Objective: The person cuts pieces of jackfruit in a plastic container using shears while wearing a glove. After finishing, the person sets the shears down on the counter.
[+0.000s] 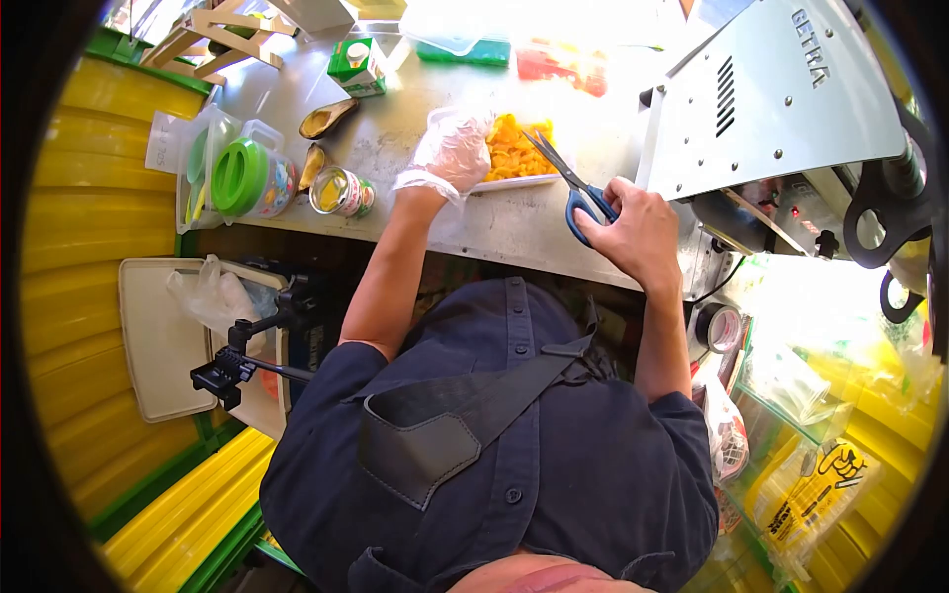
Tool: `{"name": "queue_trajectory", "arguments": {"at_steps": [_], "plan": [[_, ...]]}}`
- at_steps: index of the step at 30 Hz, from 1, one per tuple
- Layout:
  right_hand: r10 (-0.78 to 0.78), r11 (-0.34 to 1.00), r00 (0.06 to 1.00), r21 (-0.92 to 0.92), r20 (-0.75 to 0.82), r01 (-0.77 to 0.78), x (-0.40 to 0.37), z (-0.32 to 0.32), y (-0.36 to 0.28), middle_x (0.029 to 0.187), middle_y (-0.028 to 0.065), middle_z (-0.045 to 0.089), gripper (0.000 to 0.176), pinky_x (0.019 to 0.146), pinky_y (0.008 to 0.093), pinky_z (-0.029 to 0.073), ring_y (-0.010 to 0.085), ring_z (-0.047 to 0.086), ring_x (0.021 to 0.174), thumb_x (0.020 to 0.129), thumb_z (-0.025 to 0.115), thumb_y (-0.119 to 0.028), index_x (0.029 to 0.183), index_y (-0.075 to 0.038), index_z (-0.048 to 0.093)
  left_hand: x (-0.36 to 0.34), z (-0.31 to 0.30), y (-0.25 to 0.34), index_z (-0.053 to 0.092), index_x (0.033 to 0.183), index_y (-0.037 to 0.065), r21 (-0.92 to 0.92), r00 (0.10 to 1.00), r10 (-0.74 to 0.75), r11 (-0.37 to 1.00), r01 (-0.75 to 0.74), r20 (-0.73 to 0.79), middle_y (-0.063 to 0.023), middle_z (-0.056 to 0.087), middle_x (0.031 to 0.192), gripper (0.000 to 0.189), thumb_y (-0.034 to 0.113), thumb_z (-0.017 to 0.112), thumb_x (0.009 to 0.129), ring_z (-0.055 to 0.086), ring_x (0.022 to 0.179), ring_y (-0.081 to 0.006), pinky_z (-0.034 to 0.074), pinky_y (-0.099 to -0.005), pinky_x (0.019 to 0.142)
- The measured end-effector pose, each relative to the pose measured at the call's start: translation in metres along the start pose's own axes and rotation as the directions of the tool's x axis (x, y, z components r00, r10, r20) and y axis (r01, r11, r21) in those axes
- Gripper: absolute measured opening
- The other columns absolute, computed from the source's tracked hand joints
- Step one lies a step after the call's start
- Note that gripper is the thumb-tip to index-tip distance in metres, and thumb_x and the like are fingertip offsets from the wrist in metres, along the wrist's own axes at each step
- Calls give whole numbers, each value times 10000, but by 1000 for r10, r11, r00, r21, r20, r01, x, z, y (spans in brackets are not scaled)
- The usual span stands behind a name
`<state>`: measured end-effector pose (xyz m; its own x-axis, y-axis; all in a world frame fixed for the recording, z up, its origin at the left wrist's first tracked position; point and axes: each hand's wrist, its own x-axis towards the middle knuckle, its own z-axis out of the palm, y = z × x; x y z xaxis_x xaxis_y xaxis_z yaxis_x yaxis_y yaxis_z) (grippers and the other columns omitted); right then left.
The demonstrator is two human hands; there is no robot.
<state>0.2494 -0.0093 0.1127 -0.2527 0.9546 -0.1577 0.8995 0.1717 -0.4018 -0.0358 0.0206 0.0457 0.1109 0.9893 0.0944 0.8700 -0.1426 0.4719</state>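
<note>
My right hand [638, 229] grips a pair of scissors [583, 188] by its dark blue handles. The blades are slightly apart and point up and left, their tips over chopped orange-yellow food pieces [516, 148]. These pieces lie heaped in a white tray [514, 183] near the counter's front edge. My left hand [455, 148], in a clear plastic glove, is curled against the left end of the tray. Glare hides its fingertips and whatever they may hold. Left of that hand stands an opened tin can [341, 192].
Two brownish scooped-out skins [328, 118] lie behind the can, near a green-and-white carton [358, 67]. A green-lidded jar [247, 178] stands at left. A grey GETRA machine [771, 109] bounds the right. Containers with green [463, 49] and red [563, 67] contents stand at the back.
</note>
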Motion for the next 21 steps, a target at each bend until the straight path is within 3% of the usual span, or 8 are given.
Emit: {"name": "queue_trajectory", "arguments": {"at_steps": [4,10,16,17,19,21], "plan": [[46,993,998,110,-39,-41,-2,8,5,763,167,748,464,770,444,590,349,762,766,788,803,-477,881,-27,739,6,-3,2,752,1219,58,-24,989,-141,990,142,38,-188,773,1099,304,112,680,929,745,981,-366,590,-440,898],[100,978,994,186,-37,-91,-8,5,5,768,161,750,452,746,435,580,339,754,750,782,827,-463,861,-27,734,4,-10,7,754,1223,55,-78,988,-124,988,132,95,-163,783,1106,327,122,722,905,766,968,-273,594,-386,898],[107,970,993,226,-43,-95,-12,5,6,779,157,752,436,729,431,575,332,752,749,786,834,-446,859,-29,734,5,-14,-8,753,1228,57,20,985,-174,985,174,2,-178,761,1163,371,101,711,863,732,1076,-352,571,-414,996],[107,969,993,230,-45,-94,-12,6,6,780,157,752,436,727,433,574,332,751,749,787,835,-446,861,-28,735,7,-12,-10,753,1228,57,23,985,-173,985,173,5,-178,761,1163,371,101,711,863,732,1076,-352,571,-414,996],[112,968,993,231,-42,-100,-12,7,7,779,154,751,439,726,431,574,330,751,747,786,838,-448,863,-28,736,11,-3,-13,758,1220,61,208,977,-191,964,168,95,-191,752,1172,387,118,723,839,717,1084,-394,563,-440,1009],[116,967,992,232,-40,-104,-11,8,7,777,152,751,441,725,430,573,329,750,746,785,840,-449,864,-27,737,11,10,-15,761,1202,65,199,983,-172,967,157,60,-196,751,1159,378,130,735,831,715,1084,-393,562,-449,1004]]}}
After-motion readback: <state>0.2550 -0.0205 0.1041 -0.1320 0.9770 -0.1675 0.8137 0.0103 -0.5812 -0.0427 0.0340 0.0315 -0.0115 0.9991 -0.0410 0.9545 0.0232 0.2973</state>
